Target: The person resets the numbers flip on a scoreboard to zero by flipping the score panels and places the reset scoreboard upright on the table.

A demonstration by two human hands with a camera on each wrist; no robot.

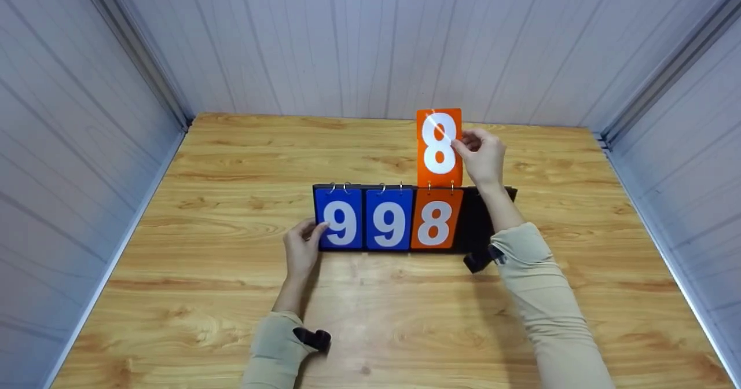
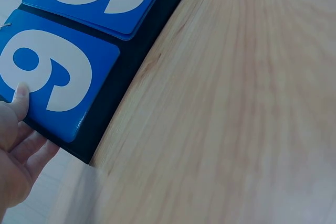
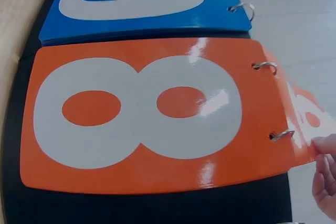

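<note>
A black flip scoreboard (image 1: 483, 227) stands on the wooden table (image 1: 231, 163). It shows two blue cards reading 9 (image 1: 340, 221) and 9 (image 1: 389, 223), then an orange card reading 8 (image 1: 435, 222). My right hand (image 1: 481, 156) pinches the right edge of a raised orange 8 card (image 1: 439, 147), held upright above the rings. My left hand (image 1: 302, 249) grips the board's left end, thumb on the leftmost blue 9 card (image 2: 52, 72). In the right wrist view the orange 8 card (image 3: 142, 111) fills the frame, with my fingertips (image 3: 326, 177) at the lower right.
White panelled walls (image 1: 370, 36) close the table in on the left, back and right. Bare wood lies in front of the board and on both sides. A black wrist strap (image 1: 312, 338) sits on my left sleeve.
</note>
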